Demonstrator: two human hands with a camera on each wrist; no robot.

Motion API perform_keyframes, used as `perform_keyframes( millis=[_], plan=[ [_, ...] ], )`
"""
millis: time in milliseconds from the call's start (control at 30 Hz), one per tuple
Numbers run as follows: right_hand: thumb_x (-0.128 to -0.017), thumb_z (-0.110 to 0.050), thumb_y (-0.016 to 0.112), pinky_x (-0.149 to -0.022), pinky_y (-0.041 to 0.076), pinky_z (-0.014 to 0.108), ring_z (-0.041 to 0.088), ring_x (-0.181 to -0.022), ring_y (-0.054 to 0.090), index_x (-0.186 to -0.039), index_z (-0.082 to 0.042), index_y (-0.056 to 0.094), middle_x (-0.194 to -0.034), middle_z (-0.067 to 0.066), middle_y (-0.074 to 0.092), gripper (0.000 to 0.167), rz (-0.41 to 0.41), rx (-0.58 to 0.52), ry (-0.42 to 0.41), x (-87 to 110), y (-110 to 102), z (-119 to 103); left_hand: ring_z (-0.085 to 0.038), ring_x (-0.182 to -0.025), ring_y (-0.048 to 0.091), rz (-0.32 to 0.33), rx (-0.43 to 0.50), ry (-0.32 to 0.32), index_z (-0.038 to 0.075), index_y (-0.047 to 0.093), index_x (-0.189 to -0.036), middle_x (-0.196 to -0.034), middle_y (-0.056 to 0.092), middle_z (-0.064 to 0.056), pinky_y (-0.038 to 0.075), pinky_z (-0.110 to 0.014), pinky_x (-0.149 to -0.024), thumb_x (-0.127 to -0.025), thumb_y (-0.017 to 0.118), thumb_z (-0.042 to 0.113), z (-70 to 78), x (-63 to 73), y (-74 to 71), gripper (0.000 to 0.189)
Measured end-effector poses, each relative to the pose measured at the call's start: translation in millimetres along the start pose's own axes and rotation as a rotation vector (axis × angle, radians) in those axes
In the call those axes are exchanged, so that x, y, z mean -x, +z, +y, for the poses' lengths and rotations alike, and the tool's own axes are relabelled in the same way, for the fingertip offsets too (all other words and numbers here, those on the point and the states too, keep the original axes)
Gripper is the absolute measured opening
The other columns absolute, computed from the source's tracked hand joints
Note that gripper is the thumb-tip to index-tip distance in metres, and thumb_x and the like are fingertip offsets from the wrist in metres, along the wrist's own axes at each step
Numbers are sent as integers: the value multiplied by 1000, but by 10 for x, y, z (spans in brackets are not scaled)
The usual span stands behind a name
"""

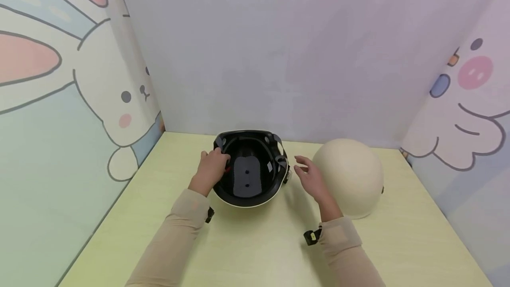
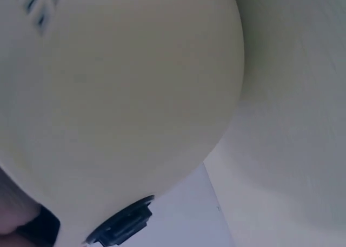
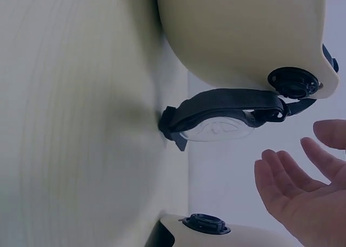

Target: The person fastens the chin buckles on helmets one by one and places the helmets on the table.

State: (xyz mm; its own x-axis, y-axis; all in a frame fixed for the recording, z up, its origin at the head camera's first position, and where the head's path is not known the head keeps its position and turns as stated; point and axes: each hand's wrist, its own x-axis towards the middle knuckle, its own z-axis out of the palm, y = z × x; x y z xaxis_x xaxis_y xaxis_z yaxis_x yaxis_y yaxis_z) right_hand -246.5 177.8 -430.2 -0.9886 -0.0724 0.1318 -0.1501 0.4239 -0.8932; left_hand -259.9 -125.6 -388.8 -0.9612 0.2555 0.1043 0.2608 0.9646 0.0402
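Observation:
A cream helmet [image 1: 255,204] lies upturned on the table, its black padded inside facing up. My left hand [image 1: 211,167] grips its left rim, fingers over the edge; in the left wrist view the shell [image 2: 135,95] hides most of that hand. From the helmet's right side hangs a black chin strap [image 3: 227,100] with a clear chin cup [image 3: 219,129], below a round black fitting [image 3: 293,82]. My right hand [image 1: 311,178] is held in the air right of that strap, fingers loosely bent and apart, touching nothing.
To the right a second cream helmet [image 1: 348,176] sits dome up, close beside my right hand. The pale wooden table [image 1: 255,251] meets a plain grey wall [image 1: 279,56] behind and walls with cartoon animals [image 1: 115,70] on both sides.

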Motion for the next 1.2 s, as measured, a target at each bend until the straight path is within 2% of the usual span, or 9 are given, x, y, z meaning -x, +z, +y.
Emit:
perform_keyframes(
  millis=[133, 333, 533, 667, 800, 933, 1067, 1200],
  plan=[
    [-99, 2, 50, -92, 46, 50, 41, -120, 52, -137, 2, 49, -137, 26, 49, 38, 9, -4, 26, -12, 21, 55, -34, -93, 59, -4, 14, 13, 12, 68, -115, -104, 59, -16, 38, -52, -80, -88, 75, 20, -20, 20, 1, 28],
    [-92, 12, 45, -91, 47, 48, 41, -116, 54, -133, 6, 53, -133, 26, 52, 42, 4, 54, 31, -58, 57, 183, -32, -93, 60, 46, 92, 20, 12, 65, -119, -103, 60, -14, 38, -52, -81, -90, 73, 21, -58, 48, 32, 31],
    [-90, 14, 49, -90, 47, 49, 43, -116, 54, -134, 5, 52, -131, 29, 52, 45, -79, 198, 31, -136, 102, 353, -32, -92, 60, 105, 133, 21, 11, 65, -120, -102, 60, -14, 38, -50, -77, -89, 73, 20, -115, 42, 74, 33],
    [-89, 14, 53, -89, 47, 49, 44, -118, 51, -136, 4, 51, -133, 29, 50, 48, -143, 257, 49, -167, 118, 406, -31, -90, 60, 120, 136, 28, 11, 65, -119, -100, 60, -13, 37, -48, -76, -89, 74, 20, -130, 24, 109, 32],
    [-87, 11, 57, -86, 47, 48, 42, -116, 53, -136, 2, 52, -134, 27, 51, 50, -173, 330, 39, -212, 133, 435, -31, -91, 60, 124, 147, 23, 11, 66, -118, -101, 61, -12, 36, -48, -76, -89, 74, 21, -124, 19, 119, 32],
    [-86, 8, 60, -80, 46, 44, 36, -99, 59, -136, 4, 52, -130, 25, 54, 50, -194, 372, 13, -252, 153, 471, -31, -93, 61, 130, 158, 19, 11, 66, -118, -102, 62, -13, 37, -48, -77, -89, 74, 21, -115, 25, 118, 31],
    [-82, 12, 60, -66, 40, 37, 27, -77, 53, -136, 6, 51, -122, 25, 58, 55, -219, 380, -33, -296, 175, 506, -31, -91, 61, 141, 160, 22, 11, 67, -116, -100, 61, -12, 37, -48, -77, -89, 74, 21, -114, 34, 129, 29],
    [-78, 15, 61, -67, 42, 39, 30, -78, 52, -134, 9, 51, -112, 27, 56, 57, -267, 399, -92, -337, 193, 531, -31, -89, 61, 159, 157, 27, 12, 67, -114, -97, 61, -12, 38, -48, -76, -89, 75, 21, -118, 41, 137, 28]
  ],
)
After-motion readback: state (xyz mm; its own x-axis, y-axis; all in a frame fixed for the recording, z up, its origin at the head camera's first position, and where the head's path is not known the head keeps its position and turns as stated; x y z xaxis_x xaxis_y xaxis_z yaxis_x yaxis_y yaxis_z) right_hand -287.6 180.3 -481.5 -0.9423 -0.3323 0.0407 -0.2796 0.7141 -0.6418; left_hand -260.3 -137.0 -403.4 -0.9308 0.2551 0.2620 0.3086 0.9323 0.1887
